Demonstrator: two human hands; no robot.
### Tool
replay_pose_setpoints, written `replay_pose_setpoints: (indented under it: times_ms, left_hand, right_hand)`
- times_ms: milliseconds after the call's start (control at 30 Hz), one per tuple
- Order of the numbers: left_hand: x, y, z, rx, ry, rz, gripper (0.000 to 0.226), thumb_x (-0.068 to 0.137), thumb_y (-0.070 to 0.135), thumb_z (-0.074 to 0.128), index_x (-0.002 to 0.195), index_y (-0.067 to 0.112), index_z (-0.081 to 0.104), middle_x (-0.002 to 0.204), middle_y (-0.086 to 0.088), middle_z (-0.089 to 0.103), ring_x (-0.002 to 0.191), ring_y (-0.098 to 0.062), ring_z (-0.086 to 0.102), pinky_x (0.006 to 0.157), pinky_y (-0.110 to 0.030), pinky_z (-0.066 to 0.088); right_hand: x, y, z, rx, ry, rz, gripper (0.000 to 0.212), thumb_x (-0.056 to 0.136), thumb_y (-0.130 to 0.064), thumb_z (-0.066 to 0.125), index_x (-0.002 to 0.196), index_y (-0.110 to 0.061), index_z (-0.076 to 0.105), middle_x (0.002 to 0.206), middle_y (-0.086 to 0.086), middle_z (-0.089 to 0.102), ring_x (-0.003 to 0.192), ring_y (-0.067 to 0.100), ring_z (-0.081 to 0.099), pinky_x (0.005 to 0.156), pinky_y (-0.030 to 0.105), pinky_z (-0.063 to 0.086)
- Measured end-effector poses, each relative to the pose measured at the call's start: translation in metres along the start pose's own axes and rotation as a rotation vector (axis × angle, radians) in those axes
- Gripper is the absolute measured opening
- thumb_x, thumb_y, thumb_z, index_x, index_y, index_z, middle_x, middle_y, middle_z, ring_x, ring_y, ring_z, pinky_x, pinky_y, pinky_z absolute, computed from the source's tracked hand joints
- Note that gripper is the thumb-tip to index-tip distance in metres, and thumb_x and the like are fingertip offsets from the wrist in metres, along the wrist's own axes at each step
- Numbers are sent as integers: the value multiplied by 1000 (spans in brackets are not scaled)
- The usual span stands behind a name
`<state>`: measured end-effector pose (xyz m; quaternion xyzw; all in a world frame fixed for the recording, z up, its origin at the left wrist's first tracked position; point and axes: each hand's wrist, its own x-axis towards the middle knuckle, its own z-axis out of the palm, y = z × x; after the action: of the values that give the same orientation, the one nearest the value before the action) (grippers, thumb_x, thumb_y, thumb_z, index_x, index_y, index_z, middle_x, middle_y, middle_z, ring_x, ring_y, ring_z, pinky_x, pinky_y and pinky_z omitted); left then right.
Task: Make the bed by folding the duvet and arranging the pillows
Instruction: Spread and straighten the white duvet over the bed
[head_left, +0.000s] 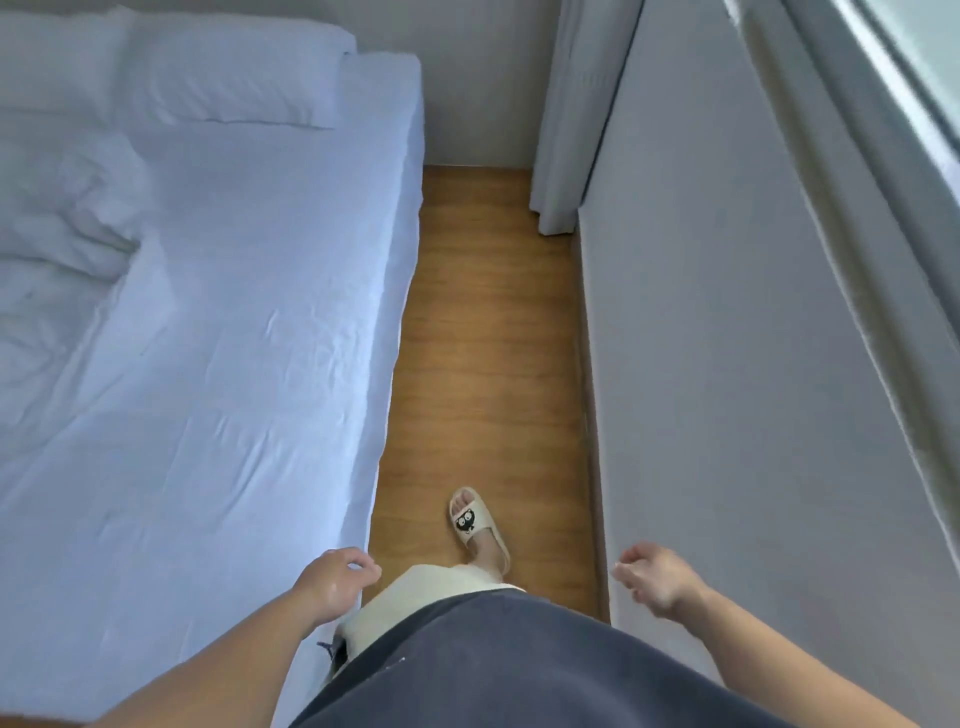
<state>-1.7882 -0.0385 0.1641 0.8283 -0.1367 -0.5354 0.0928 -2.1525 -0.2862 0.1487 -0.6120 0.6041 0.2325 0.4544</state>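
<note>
A bed (249, 364) with a white fitted sheet fills the left half of the view. A white pillow (228, 78) lies flat at its far end. A crumpled white duvet (57, 249) is bunched at the left edge, partly out of frame. My left hand (337, 577) hovers at the bed's near right edge, fingers loosely curled and holding nothing. My right hand (654, 577) hangs in front of the wall on the right, fingers loosely curled and empty.
A narrow strip of wooden floor (493, 338) runs between the bed and a grey wall (727, 389). My foot in a beige slipper (475, 522) stands on it. A grey curtain (571, 114) hangs at the far end.
</note>
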Motion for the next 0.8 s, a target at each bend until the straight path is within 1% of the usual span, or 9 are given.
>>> replay_pose_setpoints:
  times_ms: [167, 200, 267, 333, 400, 567, 667, 733, 800]
  left_hand:
    - [50, 48, -30, -80, -13, -5, 16, 88, 35, 57, 91, 26, 70, 98, 1, 60, 71, -14, 54, 61, -24, 46]
    - [58, 58, -39, -89, -18, -5, 15, 87, 34, 58, 89, 26, 70, 98, 1, 60, 69, -15, 54, 61, -24, 47]
    - [73, 77, -62, -90, -4, 1, 13, 90, 36, 58, 91, 29, 68, 103, 4, 61, 81, -14, 56, 74, -24, 47]
    - [86, 96, -88, -102, 29, 11, 11, 92, 37, 56, 95, 31, 66, 110, 5, 61, 94, -16, 59, 83, -25, 47]
    - [99, 114, -112, -144, 56, 2, 13, 94, 37, 55, 98, 32, 66, 115, 5, 61, 101, -17, 61, 83, -26, 48]
    - [130, 144, -157, -243, 103, -64, 15, 96, 38, 54, 102, 31, 66, 114, 6, 61, 103, -16, 62, 83, -25, 48]
    - [151, 161, -177, -293, 116, -127, 15, 96, 37, 55, 103, 28, 66, 116, 4, 61, 103, -17, 61, 86, -26, 50]
    - [163, 176, -194, -323, 133, -169, 18, 96, 36, 56, 107, 25, 66, 116, 3, 61, 101, -17, 61, 93, -29, 50]
    - [175, 195, -213, -399, 155, -232, 18, 95, 34, 58, 107, 23, 67, 116, 0, 63, 100, -18, 62, 92, -31, 52]
  right_hand:
    - [51, -82, -63, -98, 3, -2, 29, 94, -41, 60, 114, -21, 63, 108, -2, 67, 99, 17, 64, 92, 33, 56]
    - [59, -100, -76, -115, 4, -2, 26, 94, -41, 60, 111, -21, 63, 106, -3, 66, 97, 16, 64, 93, 35, 57]
    - [77, -136, -101, -134, 17, -20, 26, 92, -41, 63, 110, -22, 64, 103, -4, 67, 95, 16, 65, 93, 38, 57]
    - [96, -173, -122, -169, 29, -49, 35, 90, -43, 64, 118, -22, 64, 111, -5, 67, 97, 16, 65, 94, 36, 57]
    - [118, -212, -140, -217, 36, -93, 43, 88, -47, 65, 124, -22, 63, 118, -5, 67, 100, 15, 66, 94, 34, 57]
    - [170, -318, -176, -318, -8, -170, 39, 92, -47, 64, 123, -24, 60, 119, -5, 64, 105, 15, 64, 92, 28, 53]
    - [216, -376, -196, -376, -81, -206, 38, 90, -47, 68, 120, -25, 59, 118, -5, 66, 106, 17, 66, 95, 32, 55]
    - [247, -418, -207, -431, -159, -232, 31, 92, -39, 69, 116, -24, 59, 119, -2, 68, 106, 20, 67, 96, 36, 57]
    - [269, -469, -221, -487, -183, -264, 25, 94, -36, 69, 113, -24, 58, 113, -1, 69, 102, 19, 68, 92, 33, 58]
